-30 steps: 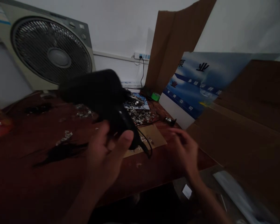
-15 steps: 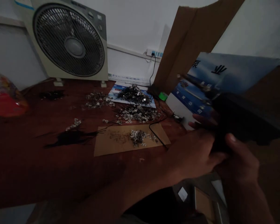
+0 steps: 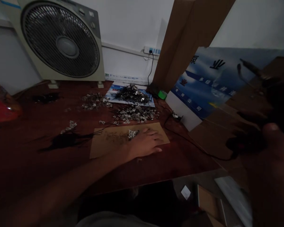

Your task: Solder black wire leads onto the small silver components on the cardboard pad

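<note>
My left hand (image 3: 148,142) lies palm down over a brown cardboard sheet (image 3: 100,142), its fingers stretched out. Part of a small heap of silvery metal pieces (image 3: 132,134) shows beside its knuckles; the hand hides the rest. At the far right, my right hand (image 3: 272,154) is wrapped round the handle of a black soldering gun (image 3: 279,101). The gun's thin metal tip points up and left, with a curved feed tube below it. Darkness blurs its body, and a black cord runs from it across the table.
Behind the cardboard lie piles of metal pieces with black wires (image 3: 136,113), some on a printed sheet (image 3: 110,94). A black wire bundle (image 3: 63,140) is to the left. A box fan (image 3: 66,47) stands at the back. Printed blue cartons (image 3: 191,94) and green tape (image 3: 162,95) are rightward.
My left hand has left the soldering gun and come down leftward onto the cardboard. My right hand has carried the gun farther right. The view has shifted slightly.
</note>
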Motion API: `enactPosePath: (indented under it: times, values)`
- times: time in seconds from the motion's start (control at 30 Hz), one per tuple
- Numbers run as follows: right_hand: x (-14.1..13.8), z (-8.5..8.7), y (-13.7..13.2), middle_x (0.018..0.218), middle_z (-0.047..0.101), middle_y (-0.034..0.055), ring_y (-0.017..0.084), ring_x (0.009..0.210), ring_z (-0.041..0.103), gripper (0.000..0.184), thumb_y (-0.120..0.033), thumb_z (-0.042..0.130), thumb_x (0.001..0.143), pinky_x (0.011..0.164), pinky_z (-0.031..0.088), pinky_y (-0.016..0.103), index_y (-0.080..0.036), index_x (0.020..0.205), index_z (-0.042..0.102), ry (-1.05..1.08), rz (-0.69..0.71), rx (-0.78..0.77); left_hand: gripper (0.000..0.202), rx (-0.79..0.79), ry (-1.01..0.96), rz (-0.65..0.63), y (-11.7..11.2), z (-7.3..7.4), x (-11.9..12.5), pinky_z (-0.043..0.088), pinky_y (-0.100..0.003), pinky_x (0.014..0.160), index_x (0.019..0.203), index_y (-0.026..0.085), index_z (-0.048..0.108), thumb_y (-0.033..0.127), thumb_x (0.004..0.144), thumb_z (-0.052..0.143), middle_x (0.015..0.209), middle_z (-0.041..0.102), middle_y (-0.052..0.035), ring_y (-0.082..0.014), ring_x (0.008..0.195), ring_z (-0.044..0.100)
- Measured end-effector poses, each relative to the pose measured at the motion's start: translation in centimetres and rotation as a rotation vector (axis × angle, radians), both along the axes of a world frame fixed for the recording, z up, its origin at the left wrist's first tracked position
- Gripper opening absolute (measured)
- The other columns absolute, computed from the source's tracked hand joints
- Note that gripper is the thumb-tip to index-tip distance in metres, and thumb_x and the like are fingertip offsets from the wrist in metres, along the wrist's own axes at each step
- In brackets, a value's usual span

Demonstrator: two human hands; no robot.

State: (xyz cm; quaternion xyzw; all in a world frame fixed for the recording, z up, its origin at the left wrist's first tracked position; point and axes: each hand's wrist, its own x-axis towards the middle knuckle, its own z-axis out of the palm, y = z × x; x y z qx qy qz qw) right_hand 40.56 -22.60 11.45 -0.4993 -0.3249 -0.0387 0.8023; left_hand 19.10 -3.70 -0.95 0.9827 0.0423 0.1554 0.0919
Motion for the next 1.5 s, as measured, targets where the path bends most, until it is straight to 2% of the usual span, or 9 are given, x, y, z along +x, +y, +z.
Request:
enactPosePath:
  times: [0.4,0.57,0.67,0.8,1.0,1.2,1.33,1.4,1.5]
  values:
    - [-2.5,-6.7,0.9,0.101,0.087,0.0099,0.019,0.063,0.077,0.036,-0.048,0.092,0.081,0.054,0.063,0.026,-0.019,0.101,0.086,0.227,0.351,-0.411,0.029,-0.043,-0.002,0.024,5.8,-0.5,-5.4,0.042,-0.039,0.117,0.116,0.022,0.079,0.03,0.112,0.052,0.13,0.08,-0.0045,-0.0228,0.129,0.067]
    - [-4.9,-8.8,2.3,0.103,0.087,0.0094,0.03,0.096,0.083,0.031,-0.05,0.088,0.088,0.087,0.067,0.04,-0.023,0.101,0.089,0.217,0.471,-0.441,0.033,-0.14,-0.107,0.099,1.3,1.6,-5.5,0.048,-0.041,0.115,0.12,0.021,0.077,0.042,0.112,0.052,0.136,0.076,-0.0096,-0.0252,0.131,0.066]
    - [-6.9,-9.4,3.3,0.124,0.085,0.0067,0.033,0.126,0.075,0.032,-0.05,0.087,0.09,0.116,0.054,0.047,-0.025,0.109,0.088,0.165,0.513,-0.455,0.039,-0.614,-0.208,0.055,-3.3,2.8,-3.7,0.053,-0.038,0.109,0.135,0.022,0.071,0.047,0.106,0.063,0.134,0.077,-0.008,-0.0237,0.124,0.071]
    - [-8.9,-10.2,4.2,0.14,0.079,0.0105,0.033,0.126,0.075,0.047,-0.053,0.083,0.095,0.116,0.053,0.054,-0.023,0.13,0.081,0.087,0.589,-0.515,0.045,-1.012,-0.192,-0.015,-6.2,2.6,-1.1,0.058,-0.036,0.096,0.137,0.018,0.069,0.034,0.095,0.072,0.13,0.078,-0.0099,-0.0251,0.113,0.075]
    - [-5.9,-11.7,3.2,0.145,0.075,0.0167,0.034,0.138,0.068,0.068,-0.067,0.077,0.095,0.122,0.045,0.062,-0.018,0.141,0.073,-0.071,0.744,-0.646,0.04,-1.008,-0.183,0.009,-6.1,0.7,-0.9,0.054,-0.038,0.098,0.129,0.019,0.073,0.04,0.095,0.072,0.127,0.079,-0.01,-0.0275,0.112,0.073]
    - [2.3,-7.7,4.6,0.125,0.083,0.011,0.03,0.115,0.079,0.053,-0.044,0.099,0.079,0.103,0.062,0.053,-0.018,0.121,0.082,-0.175,0.973,-0.899,0.045,-0.862,-0.047,0.157,-6.5,-0.2,-1.6,0.051,-0.037,0.082,0.107,0.017,0.07,0.06,0.093,0.072,0.103,0.076,-0.0101,-0.0263,0.091,0.068]
    - [5.7,-2.9,9.0,0.127,0.082,0.0113,0.026,0.117,0.079,0.028,-0.018,0.088,0.094,0.103,0.063,0.047,-0.013,0.12,0.081,-0.142,1.04,-0.985,0.044,-0.825,-0.032,0.165,-6.3,-0.3,-1.4,0.049,-0.036,0.08,0.097,0.019,0.065,0.063,0.093,0.069,0.097,0.074,-0.0079,-0.0249,0.089,0.066]
    - [6.4,-0.8,11.1,0.117,0.083,0.0087,0.023,0.109,0.081,0.02,-0.023,0.067,0.11,0.097,0.065,0.043,-0.012,0.121,0.079,-0.075,0.98,-0.914,0.046,-0.784,-0.007,0.173,-6.3,-0.4,-1.4,0.05,-0.037,0.082,0.094,0.02,0.063,0.065,0.093,0.067,0.1,0.074,-0.0094,-0.0266,0.092,0.067]
    - [6.5,1.2,13.4,0.085,0.077,-0.0002,0.012,0.07,0.077,0.044,-0.032,0.041,0.121,0.069,0.062,0.026,-0.008,0.112,0.078,0.015,0.869,-0.824,0.048,-0.771,0.011,0.19,-6.3,-0.7,-1.3,0.051,-0.039,0.084,0.096,0.02,0.062,0.068,0.093,0.066,0.104,0.075,-0.0104,-0.0278,0.095,0.067]
